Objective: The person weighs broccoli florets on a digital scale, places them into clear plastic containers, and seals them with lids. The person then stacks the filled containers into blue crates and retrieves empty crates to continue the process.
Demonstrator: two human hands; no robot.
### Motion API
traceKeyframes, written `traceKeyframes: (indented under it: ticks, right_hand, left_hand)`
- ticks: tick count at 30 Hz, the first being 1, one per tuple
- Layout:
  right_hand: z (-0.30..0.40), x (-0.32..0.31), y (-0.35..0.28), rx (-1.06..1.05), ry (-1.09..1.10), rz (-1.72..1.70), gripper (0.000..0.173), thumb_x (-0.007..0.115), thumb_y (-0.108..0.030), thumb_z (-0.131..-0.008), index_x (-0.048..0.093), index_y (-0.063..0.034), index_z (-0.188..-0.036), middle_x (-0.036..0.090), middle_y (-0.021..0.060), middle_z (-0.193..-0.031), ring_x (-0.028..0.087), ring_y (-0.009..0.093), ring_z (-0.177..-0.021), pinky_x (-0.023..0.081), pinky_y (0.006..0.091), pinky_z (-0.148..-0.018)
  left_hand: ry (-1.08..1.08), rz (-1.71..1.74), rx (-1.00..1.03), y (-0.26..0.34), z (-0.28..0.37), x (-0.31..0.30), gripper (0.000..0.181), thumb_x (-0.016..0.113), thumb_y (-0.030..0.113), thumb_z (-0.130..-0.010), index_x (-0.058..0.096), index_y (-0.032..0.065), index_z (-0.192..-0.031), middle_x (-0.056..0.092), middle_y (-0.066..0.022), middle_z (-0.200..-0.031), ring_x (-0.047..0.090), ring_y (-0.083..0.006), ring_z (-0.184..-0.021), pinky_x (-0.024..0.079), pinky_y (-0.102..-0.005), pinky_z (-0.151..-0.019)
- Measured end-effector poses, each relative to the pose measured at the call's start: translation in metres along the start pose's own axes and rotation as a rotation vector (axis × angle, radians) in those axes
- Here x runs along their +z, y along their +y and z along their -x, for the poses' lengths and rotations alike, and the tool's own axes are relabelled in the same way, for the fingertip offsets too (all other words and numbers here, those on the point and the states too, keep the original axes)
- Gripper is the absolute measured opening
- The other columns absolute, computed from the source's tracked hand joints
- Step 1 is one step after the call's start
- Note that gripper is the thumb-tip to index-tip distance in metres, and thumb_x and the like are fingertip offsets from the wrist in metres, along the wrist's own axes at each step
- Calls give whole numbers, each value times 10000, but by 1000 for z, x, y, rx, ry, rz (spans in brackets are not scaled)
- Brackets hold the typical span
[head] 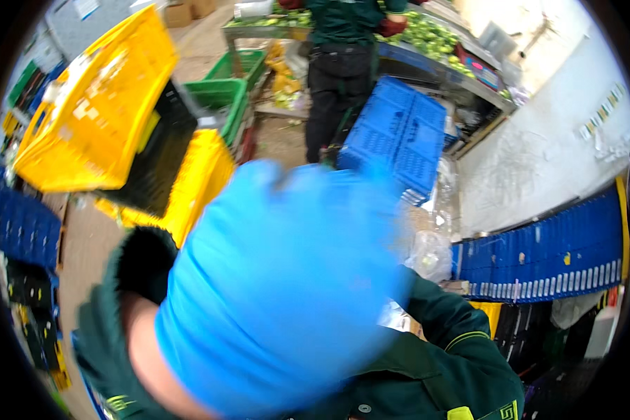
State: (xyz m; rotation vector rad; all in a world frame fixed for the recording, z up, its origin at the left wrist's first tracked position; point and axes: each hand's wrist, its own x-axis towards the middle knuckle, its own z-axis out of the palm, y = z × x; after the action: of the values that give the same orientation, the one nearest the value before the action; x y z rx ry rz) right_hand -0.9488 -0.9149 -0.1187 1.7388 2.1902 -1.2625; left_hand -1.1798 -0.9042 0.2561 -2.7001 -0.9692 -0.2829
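My left hand (283,278), in a blue glove, is raised very close to the camera and fills the middle of the view. It is blurred, with the back of the glove towards me. What its fingers do is not clear, and no held thing shows. My right hand is out of view; only the dark green right sleeve (446,310) shows, running behind the glove. Beyond the glove on the left are a tilted yellow crate (105,110), a black crate (163,152) and another yellow crate (205,173). A blue ventilated crate (399,131) stands beyond on the right.
A co-worker (344,68) in dark clothes and red gloves stands ahead, back to me, at a table heaped with green produce (430,34). Green crates (220,102) stand left of them. Stacked blue crates (546,247) line the right; more blue crates (23,226) stand far left.
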Motion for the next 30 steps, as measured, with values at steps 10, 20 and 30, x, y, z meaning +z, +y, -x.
traceKeyframes:
  ticks: [10,20,30]
  right_hand:
    - [120,-55,249,700,309,-259,530,528,-437,-845,570,-15,-1164,595,251,-1093,570,391,-1032,444,451,-896]
    - [190,-121,435,654,264,-336,475,574,-450,-840,632,-17,-1025,636,217,-982,614,348,-931,466,418,-820]
    - [161,-376,597,541,166,-133,475,559,-426,-847,606,-18,-1085,628,214,-1024,602,360,-964,476,410,-832]
  left_hand:
    - [435,36,785,65,-265,19,438,637,192,-731,545,8,-1117,550,-87,-848,550,-237,-765,442,-363,-664]
    - [469,90,923,167,-491,70,363,629,227,-771,558,22,-1062,539,-89,-762,551,-244,-701,434,-364,-612]
    - [7,474,97,194,-626,289,222,582,290,-824,540,74,-852,569,-100,-714,587,-284,-699,454,-391,-620]
